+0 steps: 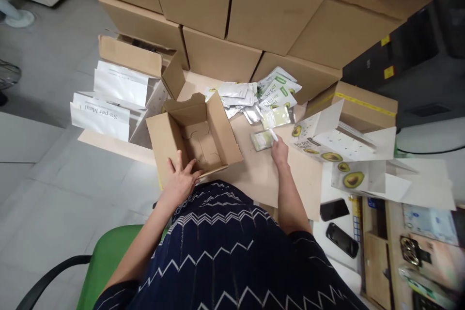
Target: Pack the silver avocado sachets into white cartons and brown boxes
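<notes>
A brown cardboard box stands open on the table in front of me, its inside bare. My left hand rests on its near rim, fingers spread over the edge and the left wall. To the right of the box, my right hand is closed at the right end of a pale green packet. A small white piece shows at those fingertips; whether it belongs to the packet is unclear. Just beyond lies another pale green packet, beside a heap of white and silver pouches with avocado prints.
Stacked cardboard cartons wall off the table's far side. Open white printed boxes stand at the left, and avocado-printed boxes at the right. Two dark phones lie at lower right. A green chair is behind my left arm.
</notes>
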`<state>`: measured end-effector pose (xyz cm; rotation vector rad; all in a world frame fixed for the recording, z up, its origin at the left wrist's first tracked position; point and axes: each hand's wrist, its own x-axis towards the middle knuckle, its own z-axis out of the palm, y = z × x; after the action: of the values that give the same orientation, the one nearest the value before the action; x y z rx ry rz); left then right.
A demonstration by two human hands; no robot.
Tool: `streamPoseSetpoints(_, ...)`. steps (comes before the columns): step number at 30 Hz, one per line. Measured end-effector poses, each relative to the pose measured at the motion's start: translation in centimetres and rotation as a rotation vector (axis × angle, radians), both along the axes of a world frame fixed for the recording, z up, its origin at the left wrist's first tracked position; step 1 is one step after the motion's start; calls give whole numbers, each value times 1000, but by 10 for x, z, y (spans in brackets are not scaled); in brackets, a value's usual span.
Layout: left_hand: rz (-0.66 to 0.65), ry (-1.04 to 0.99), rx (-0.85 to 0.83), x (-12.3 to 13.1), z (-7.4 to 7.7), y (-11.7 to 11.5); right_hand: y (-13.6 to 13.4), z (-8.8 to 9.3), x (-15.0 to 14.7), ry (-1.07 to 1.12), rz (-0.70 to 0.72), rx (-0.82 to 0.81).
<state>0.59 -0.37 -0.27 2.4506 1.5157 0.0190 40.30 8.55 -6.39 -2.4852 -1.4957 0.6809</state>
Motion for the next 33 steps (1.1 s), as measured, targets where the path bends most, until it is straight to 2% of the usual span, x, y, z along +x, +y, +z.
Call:
streamPoseSetpoints(5,-5,-12,-9,0,-3,2,-11,36,15,196,-179,290)
streamPoseSetpoints(7,-18,-17,-16,0,-1,4,-11,62,10,297,-178,475)
streamPoseSetpoints(9,-35,-24,-24,1,1,6,-14,97,-5,373,-121,682)
streamPoseSetpoints(11,-51,-34,-31,2,3,7,-19,137,-28,435,-20,841)
streamPoseSetpoints(13,-53,-37,-31,4,4,7,-25,174,-57,499,137,854)
streamPoseSetpoints(15,-51,-34,-24,6,5,6,-28,200,-89,549,364,747)
streamPoseSetpoints(17,-52,-34,-13,7,5,4,-26,210,-121,489,673,517)
streamPoseSetpoints(20,-65,-79,-7,7,6,0,-14,196,-163,209,1039,124)
streamPoseSetpoints(23,-62,-130,-12,7,7,-2,3,165,-193,3,1198,-141)
streamPoseSetpoints(28,-83,-77,33,7,4,-2,13,115,-210,24,1371,-439)
streamPoseSetpoints(33,-109,-116,88,4,0,-1,6,79,-210,33,1371,-553)
